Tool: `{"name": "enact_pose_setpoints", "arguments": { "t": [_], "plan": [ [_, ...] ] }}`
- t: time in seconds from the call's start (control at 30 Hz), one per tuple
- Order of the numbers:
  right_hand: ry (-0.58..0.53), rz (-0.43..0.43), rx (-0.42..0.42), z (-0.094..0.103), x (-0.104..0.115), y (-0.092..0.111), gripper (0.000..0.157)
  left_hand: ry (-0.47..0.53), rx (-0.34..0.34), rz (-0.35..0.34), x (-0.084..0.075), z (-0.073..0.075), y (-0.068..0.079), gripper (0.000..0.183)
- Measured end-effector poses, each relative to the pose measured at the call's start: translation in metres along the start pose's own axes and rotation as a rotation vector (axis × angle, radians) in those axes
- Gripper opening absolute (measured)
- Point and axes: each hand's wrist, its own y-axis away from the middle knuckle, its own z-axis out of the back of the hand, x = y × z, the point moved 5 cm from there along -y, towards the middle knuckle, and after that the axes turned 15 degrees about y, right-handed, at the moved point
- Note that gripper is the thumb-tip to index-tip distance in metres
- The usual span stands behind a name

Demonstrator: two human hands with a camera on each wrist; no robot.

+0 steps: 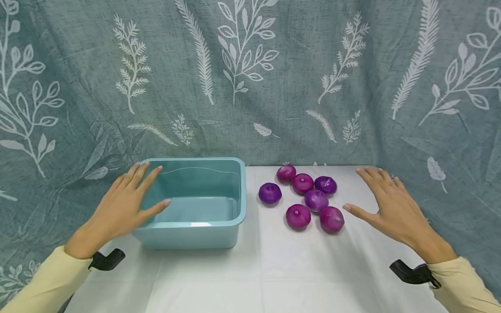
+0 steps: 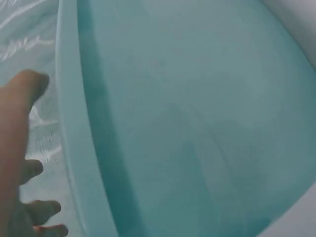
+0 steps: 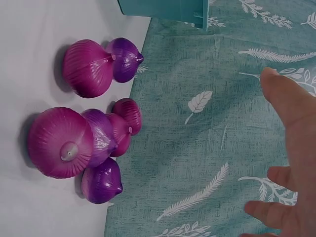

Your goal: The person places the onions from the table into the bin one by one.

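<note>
My left hand hovers over the left side of a teal plastic tub, fingers spread and nothing held. In the left wrist view the tub's wall fills most of the picture, with the left hand's fingers beside its rim. Several shiny purple and magenta onions lie in a loose group to the right of the tub. To the right of them, my right hand is held with fingers extended, holding nothing. Its thumb points toward the nearest magenta onion. The right wrist view shows the onions apart from the hand.
A white cloth covers the table. Behind and at both sides hangs a grey-green curtain with white leaf prints, meeting the table just past the tub and onions. Each wrist wears a black camera mount over a pale yellow sleeve.
</note>
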Motion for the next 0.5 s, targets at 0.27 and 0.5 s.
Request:
{"name": "enact_pose_setpoints", "arguments": {
  "t": [0.27,0.5],
  "plan": [
    [-0.037,-0.053,-0.032,-0.005,0.001,0.009,0.081,0.285,-0.221,0.016,0.033,0.018,0.007,0.058],
    [-0.063,-0.011,-0.096,-0.014,0.002,0.013,0.074,0.505,-0.161,0.163,0.071,0.018,0.023,0.054]
  ]
}}
